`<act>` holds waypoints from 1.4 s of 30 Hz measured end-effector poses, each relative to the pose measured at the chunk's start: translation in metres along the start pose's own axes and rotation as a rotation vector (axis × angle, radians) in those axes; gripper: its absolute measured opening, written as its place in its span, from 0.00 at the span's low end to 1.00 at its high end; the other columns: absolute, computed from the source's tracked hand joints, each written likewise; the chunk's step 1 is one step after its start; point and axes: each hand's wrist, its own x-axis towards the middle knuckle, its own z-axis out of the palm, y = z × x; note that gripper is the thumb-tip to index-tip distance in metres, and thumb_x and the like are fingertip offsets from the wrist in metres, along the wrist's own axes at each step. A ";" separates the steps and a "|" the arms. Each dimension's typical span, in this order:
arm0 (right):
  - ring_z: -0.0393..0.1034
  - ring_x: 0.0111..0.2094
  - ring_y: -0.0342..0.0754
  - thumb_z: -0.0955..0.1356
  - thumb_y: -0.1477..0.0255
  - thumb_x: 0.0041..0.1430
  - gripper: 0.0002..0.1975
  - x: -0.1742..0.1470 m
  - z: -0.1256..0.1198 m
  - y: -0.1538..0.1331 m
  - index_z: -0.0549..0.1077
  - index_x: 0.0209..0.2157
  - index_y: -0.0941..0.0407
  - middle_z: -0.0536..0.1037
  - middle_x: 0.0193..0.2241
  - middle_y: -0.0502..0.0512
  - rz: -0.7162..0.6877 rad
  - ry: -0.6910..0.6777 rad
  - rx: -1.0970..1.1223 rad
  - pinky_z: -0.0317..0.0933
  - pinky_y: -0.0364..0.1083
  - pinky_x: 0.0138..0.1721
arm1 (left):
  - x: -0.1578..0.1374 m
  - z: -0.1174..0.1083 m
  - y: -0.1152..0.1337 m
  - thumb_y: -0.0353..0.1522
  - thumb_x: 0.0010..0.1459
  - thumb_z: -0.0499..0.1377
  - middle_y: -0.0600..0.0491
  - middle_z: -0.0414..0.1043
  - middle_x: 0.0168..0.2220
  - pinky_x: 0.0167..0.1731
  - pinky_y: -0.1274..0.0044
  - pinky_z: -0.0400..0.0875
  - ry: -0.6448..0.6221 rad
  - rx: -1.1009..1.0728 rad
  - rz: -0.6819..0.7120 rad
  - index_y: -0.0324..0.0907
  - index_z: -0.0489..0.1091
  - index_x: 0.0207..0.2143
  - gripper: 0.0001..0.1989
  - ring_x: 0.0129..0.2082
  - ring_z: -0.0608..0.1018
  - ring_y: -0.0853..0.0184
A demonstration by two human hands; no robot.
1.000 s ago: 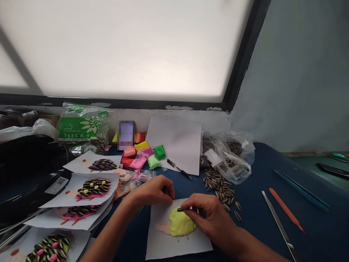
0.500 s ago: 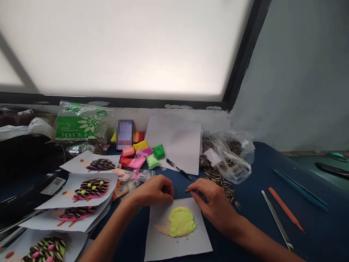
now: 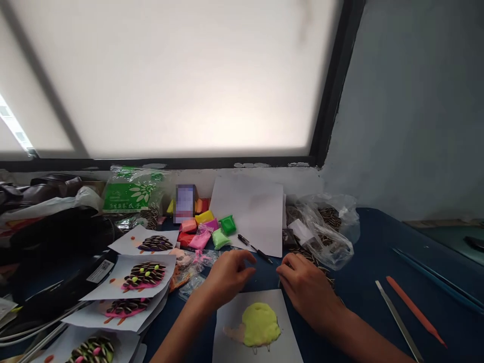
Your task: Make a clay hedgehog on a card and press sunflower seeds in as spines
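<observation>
A sheet of white paper (image 3: 230, 348) lies in front of me with a hedgehog-like shape on it: a yellow-green clay body (image 3: 261, 325) and a peach clay snout (image 3: 235, 334). Short legs are drawn below the body. Above the sheet's upper left edge is my left hand (image 3: 229, 275), thumb and fingers curved apart with nothing between them. My right hand (image 3: 308, 287) is at the upper right edge, its fingertips pinched on a sunflower seed (image 3: 279, 283) that barely shows. Loose sunflower seeds (image 3: 308, 256) lie just behind this hand, partly hidden by it.
Finished seed-covered hedgehog sheets (image 3: 147, 275) are stacked at left. Behind stand clay packets (image 3: 200, 238), a phone (image 3: 185, 204), a green seed bag (image 3: 130, 194), blank paper (image 3: 249, 217), a pen (image 3: 255, 249) and a plastic bag of seeds (image 3: 328, 232). Tools, including an orange stick (image 3: 414, 307), lie right.
My view has tilted up and turned slightly left. My left hand's fingers have spread from a closer curl; my right hand has turned, so the pinched seed shows less.
</observation>
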 end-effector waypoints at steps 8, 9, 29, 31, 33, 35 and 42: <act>0.68 0.35 0.50 0.63 0.84 0.58 0.12 -0.002 0.001 -0.002 0.75 0.30 0.57 0.73 0.34 0.58 -0.079 0.062 0.007 0.65 0.47 0.37 | -0.001 -0.033 -0.025 0.19 0.54 0.49 0.40 0.71 0.50 0.48 0.66 0.63 0.275 0.728 -0.149 0.38 0.72 0.48 0.21 0.51 0.72 0.54; 0.68 0.35 0.50 0.63 0.84 0.59 0.12 -0.002 0.001 -0.002 0.75 0.30 0.57 0.73 0.34 0.58 -0.081 0.058 0.002 0.65 0.47 0.36 | -0.002 -0.036 -0.029 0.19 0.54 0.50 0.39 0.71 0.50 0.46 0.65 0.64 0.242 0.785 -0.180 0.37 0.72 0.47 0.20 0.50 0.72 0.52; 0.68 0.35 0.50 0.64 0.87 0.55 0.12 -0.002 0.004 -0.003 0.75 0.31 0.57 0.73 0.34 0.57 -0.111 0.074 0.044 0.65 0.46 0.35 | 0.007 -0.018 -0.046 0.25 0.59 0.49 0.33 0.59 0.61 0.54 0.62 0.60 0.231 0.736 -0.178 0.34 0.63 0.59 0.24 0.60 0.66 0.49; 0.68 0.34 0.50 0.63 0.86 0.56 0.13 -0.002 0.005 -0.004 0.75 0.31 0.56 0.73 0.33 0.57 -0.118 0.077 0.052 0.65 0.46 0.35 | 0.009 -0.010 -0.050 0.22 0.58 0.46 0.35 0.59 0.62 0.57 0.59 0.57 0.198 0.728 -0.196 0.33 0.59 0.62 0.28 0.63 0.62 0.49; 0.68 0.34 0.50 0.63 0.86 0.56 0.13 -0.003 0.006 -0.005 0.75 0.31 0.56 0.73 0.33 0.57 -0.124 0.081 0.059 0.65 0.46 0.35 | 0.011 -0.005 -0.053 0.21 0.57 0.45 0.38 0.55 0.65 0.60 0.61 0.55 0.197 0.675 -0.170 0.35 0.56 0.63 0.30 0.65 0.58 0.53; 0.68 0.34 0.49 0.63 0.87 0.56 0.14 -0.003 0.007 -0.005 0.75 0.31 0.56 0.73 0.33 0.57 -0.124 0.077 0.063 0.65 0.46 0.34 | 0.012 -0.003 -0.053 0.20 0.57 0.45 0.40 0.50 0.67 0.62 0.64 0.53 0.226 0.611 -0.143 0.35 0.54 0.64 0.31 0.67 0.55 0.56; 0.67 0.33 0.50 0.62 0.85 0.58 0.13 -0.002 0.000 -0.012 0.75 0.32 0.57 0.73 0.33 0.57 -0.134 0.048 0.117 0.63 0.46 0.31 | 0.010 -0.005 -0.043 0.20 0.56 0.47 0.42 0.56 0.65 0.62 0.66 0.55 0.374 0.359 -0.117 0.37 0.61 0.60 0.29 0.65 0.58 0.58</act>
